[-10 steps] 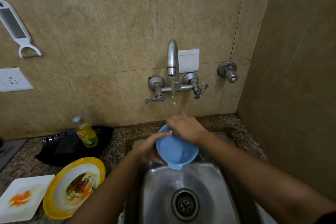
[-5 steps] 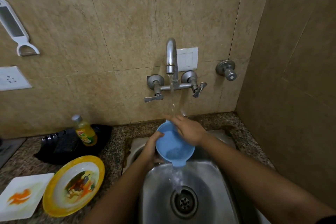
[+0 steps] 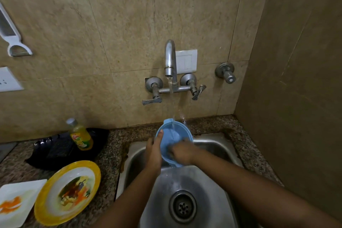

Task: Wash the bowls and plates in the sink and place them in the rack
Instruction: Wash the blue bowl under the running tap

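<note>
While tap water (image 3: 171, 102) runs into the blue bowl (image 3: 171, 134) held over the sink's (image 3: 212, 192) back edge, the left hand (image 3: 154, 152) clamps its rim; the right hand (image 3: 182, 152) reaches inside, finger curl unclear.

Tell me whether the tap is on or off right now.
On. A stream of water falls from the tap spout into the blue bowl held over the sink.

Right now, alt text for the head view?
A left hand holds a blue bowl under a running tap over a steel sink while the right hand reaches inside it. On the counter to the left sit a yellow plate and a white plate, both smeared with food, and a soap bottle.
</note>
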